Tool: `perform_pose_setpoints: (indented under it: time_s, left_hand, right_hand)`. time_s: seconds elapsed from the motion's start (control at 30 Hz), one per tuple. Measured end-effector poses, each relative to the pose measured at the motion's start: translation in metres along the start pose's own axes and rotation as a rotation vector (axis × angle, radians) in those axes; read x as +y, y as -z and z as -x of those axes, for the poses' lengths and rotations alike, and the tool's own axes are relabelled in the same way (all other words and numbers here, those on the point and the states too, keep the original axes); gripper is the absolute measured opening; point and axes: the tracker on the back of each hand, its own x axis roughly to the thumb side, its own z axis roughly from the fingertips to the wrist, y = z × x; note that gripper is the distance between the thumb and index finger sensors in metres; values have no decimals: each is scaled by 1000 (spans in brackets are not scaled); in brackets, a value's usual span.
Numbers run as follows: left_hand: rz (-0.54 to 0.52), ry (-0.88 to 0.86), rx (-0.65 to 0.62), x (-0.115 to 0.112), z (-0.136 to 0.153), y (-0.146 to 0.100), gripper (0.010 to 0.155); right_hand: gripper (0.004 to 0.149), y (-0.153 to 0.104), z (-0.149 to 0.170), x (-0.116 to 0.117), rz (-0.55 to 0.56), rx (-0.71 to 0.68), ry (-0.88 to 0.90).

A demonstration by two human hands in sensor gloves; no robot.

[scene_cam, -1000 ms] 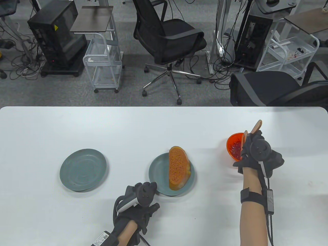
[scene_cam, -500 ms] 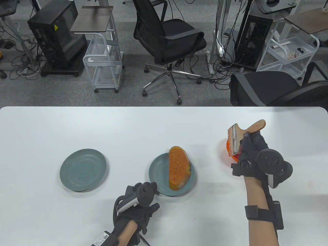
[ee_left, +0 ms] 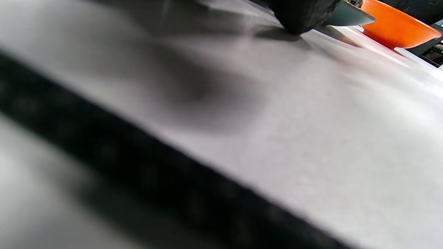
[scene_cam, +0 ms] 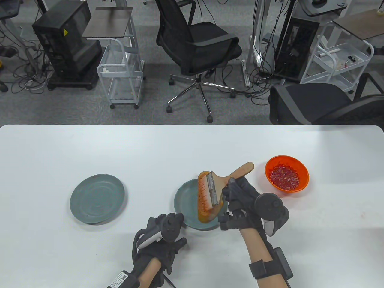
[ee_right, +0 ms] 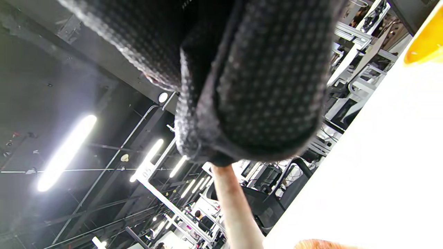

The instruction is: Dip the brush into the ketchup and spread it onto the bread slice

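Note:
A bread slice (scene_cam: 207, 214), orange with ketchup, lies on a grey-green plate (scene_cam: 186, 204) at the table's middle. My right hand (scene_cam: 237, 193) grips the wooden handle of a wide brush (scene_cam: 213, 192), whose reddened bristles rest on the slice. The orange ketchup bowl (scene_cam: 287, 175) stands to the right of the plate; it also shows in the left wrist view (ee_left: 398, 29). My left hand (scene_cam: 168, 229) rests on the table at the plate's near-left rim, holding nothing that I can see. In the right wrist view gloved fingers (ee_right: 263, 79) wrap the brush handle (ee_right: 235, 207).
A second, bare grey-green plate (scene_cam: 97, 203) sits at the left of the white table (scene_cam: 192, 144). Office chairs, carts and computer towers stand beyond the far edge.
My right hand lifted the brush out of the ketchup bowl and carried it left and nearer, down onto the bread slice. The bowl now stands uncovered. My left hand has not moved.

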Motion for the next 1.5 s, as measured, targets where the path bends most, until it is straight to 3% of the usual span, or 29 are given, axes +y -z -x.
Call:
perform_pose_setpoints:
  time_s: [0.13, 0.27, 0.4, 0.5, 0.57, 0.77, 0.9, 1.0, 1.1, 1.33, 1.5]
  left_hand:
    - [1, 2, 1, 0, 0, 0, 77]
    - [2, 4, 2, 0, 0, 0, 77]
    - [4, 4, 4, 0, -1, 0, 77]
    - [1, 4, 3, 0, -1, 0, 77]
    - [1, 3, 2, 0, 0, 0, 77]
    - [2, 3, 3, 0, 0, 0, 77]
    - [3, 3, 3, 0, 0, 0, 77]
    - [2, 3, 3, 0, 0, 0, 77]
    - [2, 2, 2, 0, 0, 0, 77]
    - [2, 1, 4, 0, 0, 0, 77]
    - [5, -4, 5, 0, 0, 0, 77]
  right_hand:
    - [46, 0, -1, -2, 28, -82, -104]
    - [46, -1, -15, -12, 127, -297, -294]
    - [46, -4, -12, -1, 49, -122, -40]
    - [46, -8, -4, 12, -22, -29, 4]
    - [46, -8, 0, 13, -39, -28, -46]
    - [47, 1, -9, -15, 108, -222, -293]
    - [47, -1, -10, -12, 83, -165, -154]
    - [46, -6, -4, 5, -19, -41, 8]
    - [46, -7, 0, 12, -56, -33, -43]
    - [47, 8, 3, -23, 112, -160, -259]
    - [47, 8, 16, -17, 46, 15, 28]
